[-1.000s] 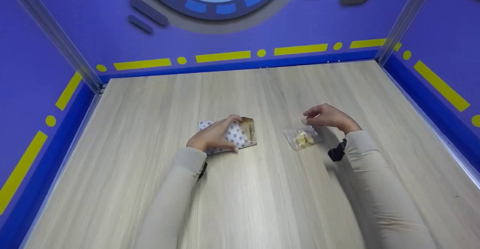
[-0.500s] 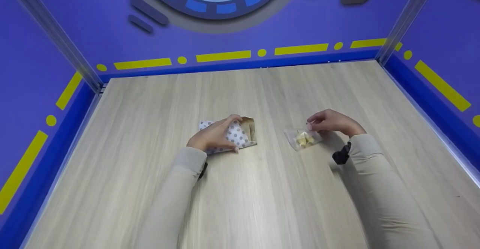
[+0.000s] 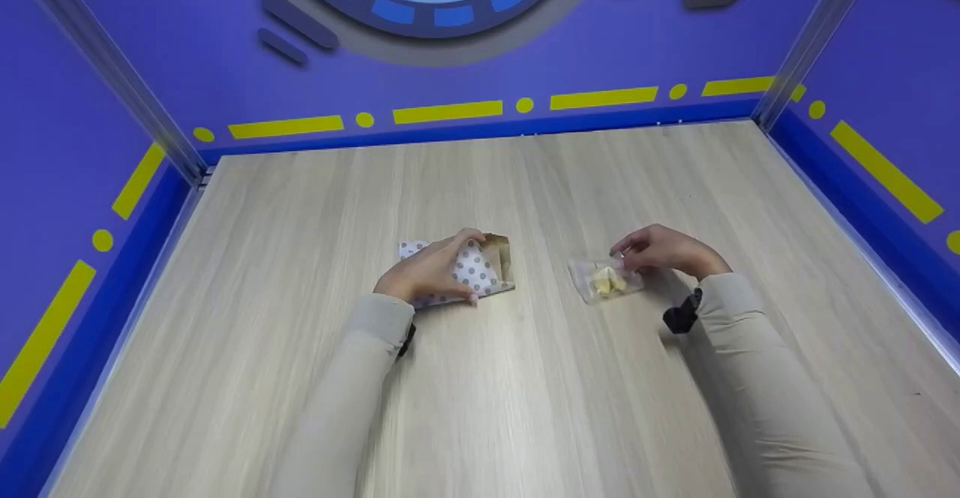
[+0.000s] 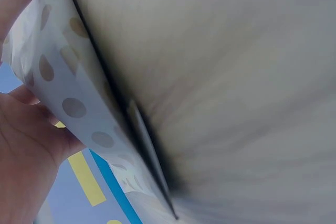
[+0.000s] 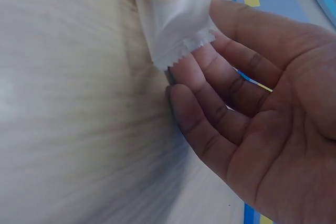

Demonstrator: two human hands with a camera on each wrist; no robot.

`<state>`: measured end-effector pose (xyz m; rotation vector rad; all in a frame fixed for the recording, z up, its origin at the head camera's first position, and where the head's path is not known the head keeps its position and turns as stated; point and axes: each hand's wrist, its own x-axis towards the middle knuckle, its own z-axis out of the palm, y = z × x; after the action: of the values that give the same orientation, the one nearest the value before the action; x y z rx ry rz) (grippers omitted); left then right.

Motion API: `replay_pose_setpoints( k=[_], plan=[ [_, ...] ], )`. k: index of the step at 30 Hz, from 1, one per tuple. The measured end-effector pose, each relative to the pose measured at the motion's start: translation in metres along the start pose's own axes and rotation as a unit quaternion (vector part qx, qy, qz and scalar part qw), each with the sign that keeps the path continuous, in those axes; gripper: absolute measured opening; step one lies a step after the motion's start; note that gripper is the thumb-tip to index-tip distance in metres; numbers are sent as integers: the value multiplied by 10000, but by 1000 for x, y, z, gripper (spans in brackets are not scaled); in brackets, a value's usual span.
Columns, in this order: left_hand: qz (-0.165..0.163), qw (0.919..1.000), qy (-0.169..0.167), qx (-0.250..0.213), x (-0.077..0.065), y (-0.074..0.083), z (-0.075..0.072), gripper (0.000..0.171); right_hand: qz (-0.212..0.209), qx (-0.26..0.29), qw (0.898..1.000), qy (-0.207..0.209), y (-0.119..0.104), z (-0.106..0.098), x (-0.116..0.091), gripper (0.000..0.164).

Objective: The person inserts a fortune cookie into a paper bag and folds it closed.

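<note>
A white paper bag (image 3: 471, 271) with grey polka dots is grasped in the left hand (image 3: 429, 269), thumb along the near edge and fingers over the far edge, as it was a second ago. A small clear plastic packet (image 5: 176, 24) is pinched at its far right corner by the right hand (image 3: 670, 251), whose fingertips were further up, at the packet's far edge, in the earliest frame. The packet's place, to the right of the bag and well apart from it, is nearly unchanged; whether it is fully lifted cannot be told. Thin, crinkled film with a sawtooth end is seen, and pale yellow, chunky pieces (image 3: 609, 281) are enclosed. Brown paper is shown inside the bag's angular mouth, turned toward the packet. The tabletop (image 3: 480, 400) is finished in pale, streaked wood grain.
</note>
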<state>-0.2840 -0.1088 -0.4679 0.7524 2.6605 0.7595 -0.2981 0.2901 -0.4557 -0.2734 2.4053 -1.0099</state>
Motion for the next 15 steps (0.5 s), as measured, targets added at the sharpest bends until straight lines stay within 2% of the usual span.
replay_pose_setpoints(
  k=[8, 15],
  plan=[
    [-28, 10000, 16, -1, 0, 0, 0, 93, 33, 43, 10000, 84, -1, 2, 0, 41],
    [-1, 10000, 21, -8, 0, -1, 1, 92, 94, 773, 9970, -8, -2, 4, 2, 37]
  ],
)
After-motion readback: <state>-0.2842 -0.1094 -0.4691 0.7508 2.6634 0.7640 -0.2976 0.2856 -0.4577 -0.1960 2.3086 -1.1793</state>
